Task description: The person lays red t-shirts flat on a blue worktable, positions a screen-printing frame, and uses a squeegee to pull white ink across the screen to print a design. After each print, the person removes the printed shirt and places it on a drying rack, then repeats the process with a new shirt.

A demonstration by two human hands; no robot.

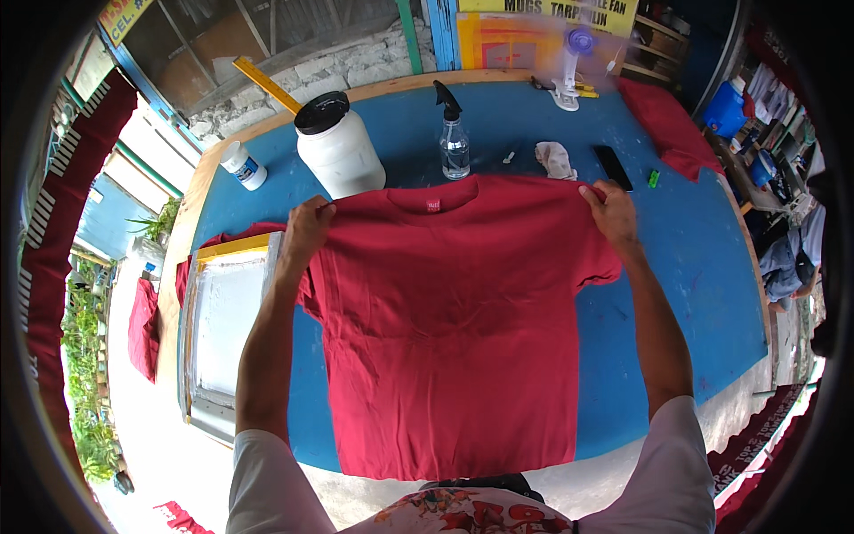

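Note:
A dark red T-shirt (pixel 449 329) is spread out in front of me over the blue tabletop (pixel 676 285), its collar toward the far side and its hem toward my body. My left hand (pixel 309 227) pinches the shirt at its left shoulder. At the opposite shoulder, my right hand (pixel 614 214) grips the cloth between thumb and fingers. The fabric is stretched between the two hands, with light wrinkles across the chest. A small label shows inside the collar.
Left of the shirt lies a framed printing screen (pixel 233 320) over more red cloth. Beyond the collar stand a white tub (pixel 340 147), a spray bottle (pixel 453 133) and a white cup (pixel 243 166). A phone (pixel 613 167), a rag (pixel 556 160), a small fan (pixel 578 67) and folded red cloth (pixel 669 129) sit far right.

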